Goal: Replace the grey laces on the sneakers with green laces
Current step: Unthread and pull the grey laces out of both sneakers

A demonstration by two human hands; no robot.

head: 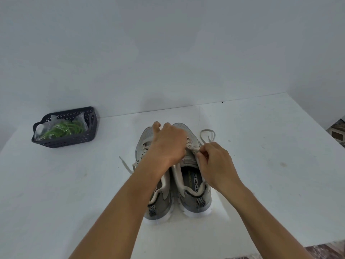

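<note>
Two grey sneakers stand side by side on the white table, toes pointing away from me: the left sneaker [158, 204] and the right sneaker [194, 193]. My left hand [166, 144] lies over the laced area of both shoes, fingers curled down; what they hold is hidden. My right hand [214, 161] pinches the grey lace [205, 135] at the right sneaker's upper eyelets. A loop of that lace trails off to the right. A loose lace end [126, 165] of the left sneaker lies on the table at its left. Green laces [65, 128] sit in a basket.
A dark plastic basket [74, 138] stands at the far left near the wall, holding the green laces in clear wrapping. The table's right edge [324, 139] and near right edge show floor beyond. A white wall rises behind the table.
</note>
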